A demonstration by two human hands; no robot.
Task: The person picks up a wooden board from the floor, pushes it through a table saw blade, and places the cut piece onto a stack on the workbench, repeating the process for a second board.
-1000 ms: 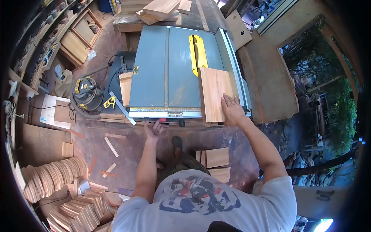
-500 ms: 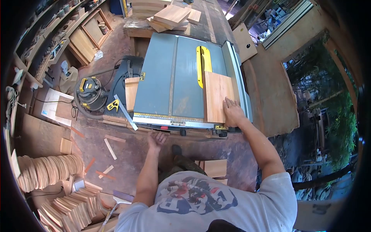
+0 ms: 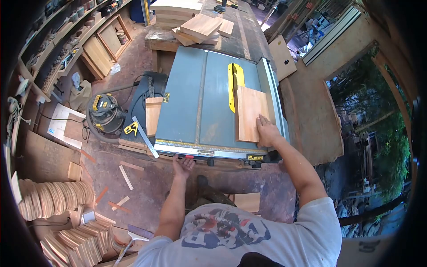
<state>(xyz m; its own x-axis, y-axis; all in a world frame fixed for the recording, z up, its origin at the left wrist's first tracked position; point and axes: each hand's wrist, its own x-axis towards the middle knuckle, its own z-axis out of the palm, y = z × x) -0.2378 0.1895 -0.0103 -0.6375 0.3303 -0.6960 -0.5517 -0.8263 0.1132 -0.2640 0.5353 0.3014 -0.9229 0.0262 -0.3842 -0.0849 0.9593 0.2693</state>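
A grey table saw (image 3: 182,107) has a yellow throat plate (image 3: 231,84) and a metal fence (image 3: 272,89) along its right side. On it lies a wooden board (image 3: 251,115), over the near part of the plate. My right hand (image 3: 268,132) rests on the board's near right corner, fingers spread, between board and fence. At the saw's front edge, my left hand (image 3: 183,166) is open, palm up, its fingers beside the red switch (image 3: 189,156). Whether it touches the switch I cannot tell.
Boards (image 3: 201,27) are piled on the bench behind the saw. Left of it are a yellow combination square (image 3: 131,128), a board (image 3: 153,116) and a shop vacuum (image 3: 105,110). Stacked wood pieces (image 3: 80,238) stand at lower left; offcuts (image 3: 126,177) lie on the floor.
My left hand has moved up to the red switch at the saw's front edge. The view has shifted, so the saw appears lower. My right hand stays at the board.
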